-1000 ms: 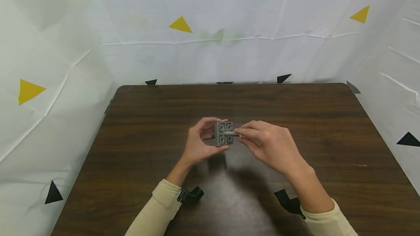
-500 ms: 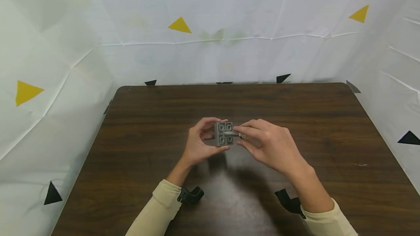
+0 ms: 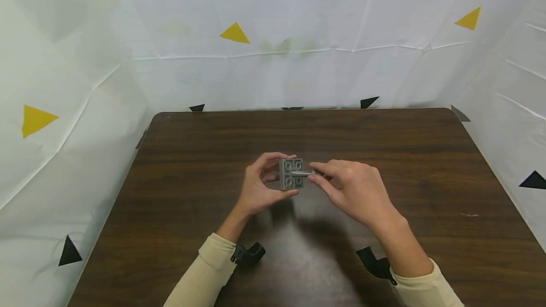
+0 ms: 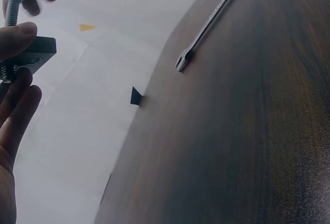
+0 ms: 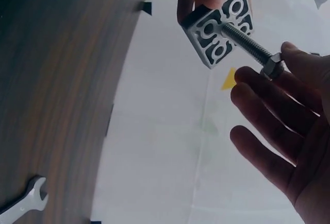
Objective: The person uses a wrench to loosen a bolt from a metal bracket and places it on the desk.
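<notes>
Grey metal block point(image 3: 291, 174) is up in the air over the dark wooden table point(image 3: 192, 179), pinched between the thumb and curled fingers of the left hand point(image 3: 257, 188). A threaded bolt point(image 5: 246, 42) pokes through its middle, and the right hand point(image 3: 356, 193) pinches the nut point(image 5: 271, 67) at the bolt's end between thumb and fingertips. A wrench point(image 4: 209, 23) lies flat on the table, well apart.

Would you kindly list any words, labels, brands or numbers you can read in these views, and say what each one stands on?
None: no readable text in any view.
Grey block: moulded shapes only, no lettering.
Bolt and wrench: no legible stamp.
White sheeting: only plain yellow and black triangles, no writing.
</notes>
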